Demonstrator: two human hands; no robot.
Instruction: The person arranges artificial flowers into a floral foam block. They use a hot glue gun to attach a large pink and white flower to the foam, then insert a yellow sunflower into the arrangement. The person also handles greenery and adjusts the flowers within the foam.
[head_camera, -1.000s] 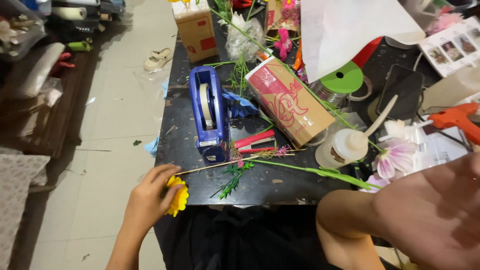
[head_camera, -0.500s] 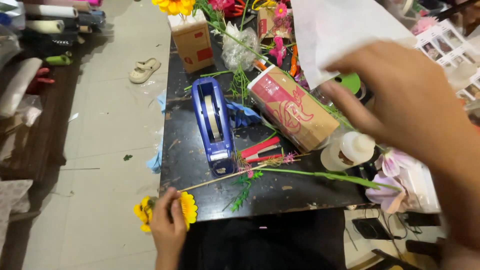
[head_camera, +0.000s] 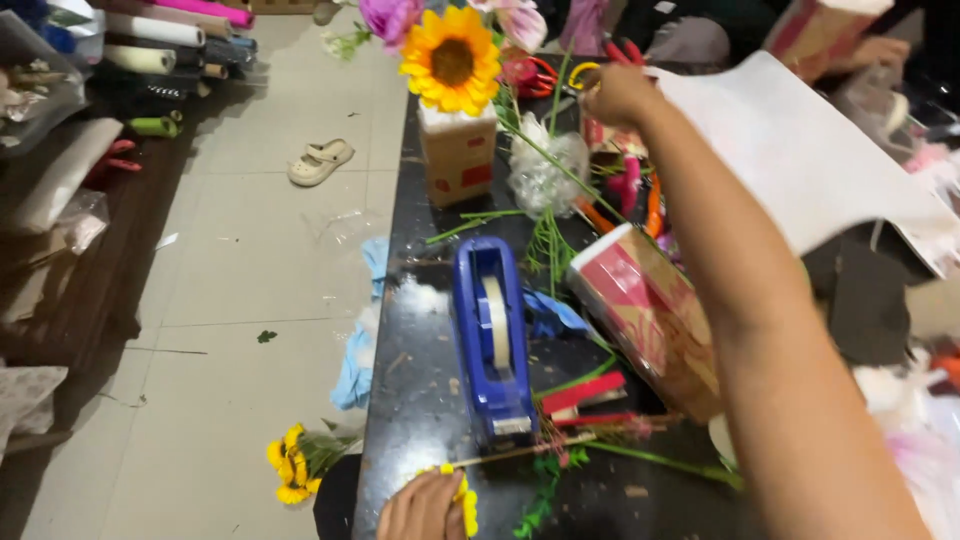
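While the left hand (head_camera: 425, 508) sits at the near edge of the black table (head_camera: 420, 400), its fingers are curled shut around a small yellow flower (head_camera: 465, 505), which shows just beside the knuckles; a thin stick (head_camera: 520, 452) lies just beyond that grip, running toward the blue tape dispenser (head_camera: 492, 345); the right hand (head_camera: 618, 95) reaches far across the table, its fingers pinched on the corner of a white paper sheet (head_camera: 800, 160) that spreads away to the right of the grip; a large sunflower (head_camera: 450, 60) stands to the left of that hand, above a small cardboard box (head_camera: 458, 160); under the outstretched forearm lies a pink patterned box (head_camera: 640, 310).
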